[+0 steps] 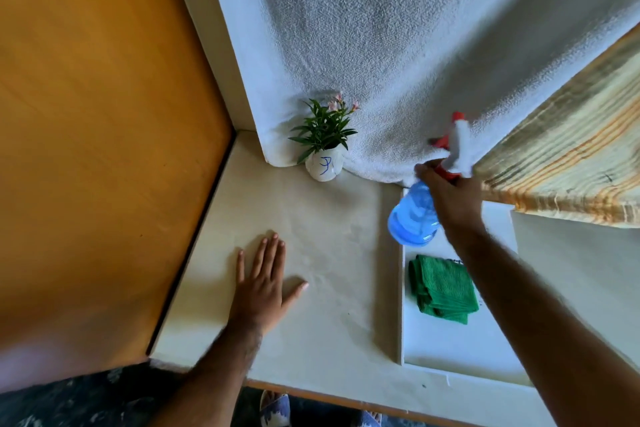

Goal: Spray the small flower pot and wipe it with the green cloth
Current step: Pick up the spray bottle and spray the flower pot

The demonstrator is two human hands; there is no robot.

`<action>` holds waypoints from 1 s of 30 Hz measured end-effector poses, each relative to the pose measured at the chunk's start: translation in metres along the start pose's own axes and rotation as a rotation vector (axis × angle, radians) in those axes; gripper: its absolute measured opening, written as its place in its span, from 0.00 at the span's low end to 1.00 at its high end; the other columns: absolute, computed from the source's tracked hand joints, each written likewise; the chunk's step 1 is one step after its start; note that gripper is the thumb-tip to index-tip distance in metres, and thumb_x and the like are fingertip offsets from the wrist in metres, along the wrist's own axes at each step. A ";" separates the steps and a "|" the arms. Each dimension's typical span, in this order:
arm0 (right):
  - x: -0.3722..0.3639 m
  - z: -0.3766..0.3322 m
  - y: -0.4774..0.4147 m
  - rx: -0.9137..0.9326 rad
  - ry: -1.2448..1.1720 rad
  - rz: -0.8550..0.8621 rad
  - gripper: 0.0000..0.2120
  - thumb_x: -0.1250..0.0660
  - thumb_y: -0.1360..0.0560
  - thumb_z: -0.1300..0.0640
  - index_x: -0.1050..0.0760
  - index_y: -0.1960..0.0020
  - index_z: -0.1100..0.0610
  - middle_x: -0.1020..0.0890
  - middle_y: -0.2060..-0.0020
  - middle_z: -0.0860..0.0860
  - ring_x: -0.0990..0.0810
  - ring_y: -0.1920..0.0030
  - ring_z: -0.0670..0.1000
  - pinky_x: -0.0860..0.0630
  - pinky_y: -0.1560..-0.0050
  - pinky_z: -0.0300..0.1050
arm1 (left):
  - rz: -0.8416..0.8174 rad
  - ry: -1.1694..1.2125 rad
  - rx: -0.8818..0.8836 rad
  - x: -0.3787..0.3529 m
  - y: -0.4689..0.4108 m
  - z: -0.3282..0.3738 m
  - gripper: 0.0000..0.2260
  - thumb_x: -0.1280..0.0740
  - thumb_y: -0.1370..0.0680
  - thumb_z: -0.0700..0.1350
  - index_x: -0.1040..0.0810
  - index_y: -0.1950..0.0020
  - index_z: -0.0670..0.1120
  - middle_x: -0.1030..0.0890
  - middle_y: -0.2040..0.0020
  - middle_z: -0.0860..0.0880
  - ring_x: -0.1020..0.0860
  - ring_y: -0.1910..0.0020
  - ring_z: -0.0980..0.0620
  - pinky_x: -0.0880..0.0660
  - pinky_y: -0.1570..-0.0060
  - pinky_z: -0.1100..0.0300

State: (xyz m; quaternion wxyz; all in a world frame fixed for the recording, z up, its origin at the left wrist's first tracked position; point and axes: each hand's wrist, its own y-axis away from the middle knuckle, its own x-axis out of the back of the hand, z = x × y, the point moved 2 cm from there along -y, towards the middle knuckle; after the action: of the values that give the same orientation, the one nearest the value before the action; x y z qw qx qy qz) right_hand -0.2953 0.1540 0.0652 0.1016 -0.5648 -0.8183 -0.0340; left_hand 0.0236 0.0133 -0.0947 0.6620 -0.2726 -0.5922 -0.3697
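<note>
The small flower pot stands just above the centre of the frame, on the pale table right up against the textured white wall, and you have not touched it: no hand is on it, and whether any spray has reached it cannot be told from here. It is white, holds a green plant with a few pink blossoms, and carries a single blue handwritten mark on its front that looks like a letter or character, though I cannot read it with confidence. Your right hand, right of centre, is clenched around the neck of the blue spray bottle, which is tilted and blurred, with its red and white head near the wall and well apart from the pot; my judgement is that you are only now bringing it over, so the spraying is still ahead. The green cloth lies folded in the white tray at lower right, under your forearm, ungrasped, so the wiping is also left to do. A dark strip of print shows at the cloth's upper edge, too small to read. Your left hand, lower centre, lies flat and released on the table, fingers spread, holding nothing.
</note>
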 end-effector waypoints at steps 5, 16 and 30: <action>-0.065 0.014 0.046 -0.120 0.208 -0.306 0.12 0.25 0.32 0.66 0.20 0.56 0.51 0.18 0.66 0.51 0.23 0.69 0.43 0.25 0.64 0.39 | 0.077 0.012 0.004 -0.009 0.002 -0.004 0.39 0.42 0.20 0.68 0.36 0.17 0.42 0.35 0.16 0.43 0.35 0.18 0.44 0.33 0.24 0.30; -0.120 0.030 0.045 -0.235 0.546 -0.351 0.14 0.29 0.31 0.42 0.21 0.62 0.53 0.15 0.67 0.51 0.17 0.61 0.52 0.26 0.60 0.44 | 0.201 -0.009 -0.010 -0.015 -0.001 -0.008 0.37 0.40 0.20 0.66 0.34 0.18 0.43 0.34 0.16 0.44 0.34 0.18 0.46 0.38 0.21 0.33; -0.131 0.033 0.036 -0.322 0.643 -0.340 0.12 0.31 0.31 0.45 0.20 0.61 0.54 0.15 0.65 0.50 0.18 0.59 0.53 0.29 0.62 0.42 | 0.177 -0.012 0.006 -0.010 -0.001 -0.008 0.38 0.39 0.20 0.65 0.35 0.17 0.44 0.35 0.16 0.45 0.36 0.17 0.46 0.36 0.21 0.32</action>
State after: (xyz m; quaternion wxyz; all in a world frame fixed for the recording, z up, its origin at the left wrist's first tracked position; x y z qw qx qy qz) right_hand -0.2211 0.0522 0.0036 0.2556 -0.3906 -0.8107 -0.3534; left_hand 0.0274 0.0082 -0.1062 0.6894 -0.3243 -0.5708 -0.3062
